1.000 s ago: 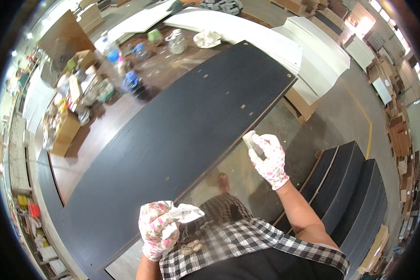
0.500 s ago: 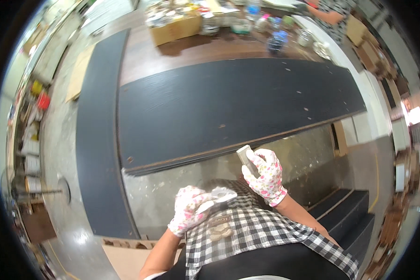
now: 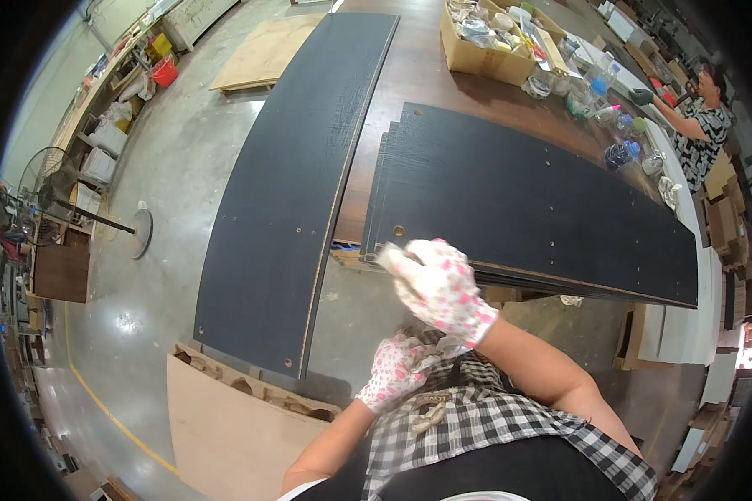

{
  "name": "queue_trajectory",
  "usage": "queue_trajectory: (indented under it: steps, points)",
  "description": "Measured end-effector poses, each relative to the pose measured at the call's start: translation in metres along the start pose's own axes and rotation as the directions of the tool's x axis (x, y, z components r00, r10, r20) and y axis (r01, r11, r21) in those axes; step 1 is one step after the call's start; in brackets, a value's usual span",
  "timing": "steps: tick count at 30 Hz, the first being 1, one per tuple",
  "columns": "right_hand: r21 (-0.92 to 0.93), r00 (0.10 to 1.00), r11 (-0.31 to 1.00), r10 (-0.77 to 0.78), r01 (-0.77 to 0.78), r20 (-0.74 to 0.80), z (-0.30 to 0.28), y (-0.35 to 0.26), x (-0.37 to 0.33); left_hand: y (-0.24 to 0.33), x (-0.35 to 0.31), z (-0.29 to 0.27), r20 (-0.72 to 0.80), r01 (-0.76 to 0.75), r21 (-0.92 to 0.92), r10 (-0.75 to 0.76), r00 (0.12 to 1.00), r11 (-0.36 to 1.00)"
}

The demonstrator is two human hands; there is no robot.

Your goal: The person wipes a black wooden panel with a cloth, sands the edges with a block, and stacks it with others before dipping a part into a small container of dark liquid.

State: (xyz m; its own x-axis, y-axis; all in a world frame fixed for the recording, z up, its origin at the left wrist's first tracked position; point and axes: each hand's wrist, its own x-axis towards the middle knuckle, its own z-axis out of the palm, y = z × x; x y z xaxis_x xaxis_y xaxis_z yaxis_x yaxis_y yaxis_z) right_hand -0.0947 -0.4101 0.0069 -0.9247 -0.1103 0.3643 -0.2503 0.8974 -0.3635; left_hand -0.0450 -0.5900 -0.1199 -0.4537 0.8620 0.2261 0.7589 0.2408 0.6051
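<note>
My right hand (image 3: 443,288), in a white glove with pink flowers, is closed on a small pale grey sanding block (image 3: 386,255). It is held at the near left corner of a stack of black boards (image 3: 510,184); whether it touches the edge is blurred. My left hand (image 3: 397,371), gloved alike, is low in front of my checked apron (image 3: 493,422), closed on a crumpled whitish cloth (image 3: 449,346). The top board of the stack has several small holes along it. To its left lies a long black board (image 3: 284,175) with bare brown edges.
A brown table (image 3: 409,63) bears the boards, a cardboard box (image 3: 476,57) of supplies and several jars and bottles. A pale panel with a cut-out edge (image 3: 242,426) stands at the lower left, a fan (image 3: 138,232) beyond it. Another person (image 3: 700,125) is at the far right.
My view has turned left. My right hand has moved left with the sanding block to the stack's near left corner. The left hand still holds the cloth by the apron.
</note>
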Motion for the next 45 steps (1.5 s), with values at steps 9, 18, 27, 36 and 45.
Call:
queue_trajectory:
  steps: [9,18,27,36,45]
  points:
    - [0.045,0.996,0.999,0.016,-0.012,-0.093,0.008,-0.009,0.006,0.003,0.021,-0.021,0.016,0.097,-0.205,-0.096,0.995,0.974]
    - [-0.189,0.884,0.877,0.389,-0.441,-0.260,-0.056,0.042,-0.147,-0.015,0.028,-0.001,0.139,-0.015,-0.218,0.046,0.989,0.976]
    - [-0.162,0.925,0.938,0.255,-0.308,-0.283,-0.033,0.023,-0.096,0.019,0.070,0.003,0.286,0.061,-0.285,0.024,0.958,0.956]
    - [-0.188,0.822,0.840,0.411,-0.510,-0.394,-0.063,0.038,-0.154,0.039,0.095,0.010,0.295,-0.087,-0.289,0.175,0.939,0.953]
    - [-0.274,0.673,0.649,0.513,-0.710,-0.533,-0.101,0.078,-0.222,0.043,0.106,0.031,0.350,-0.132,-0.326,0.250,0.903,0.936]
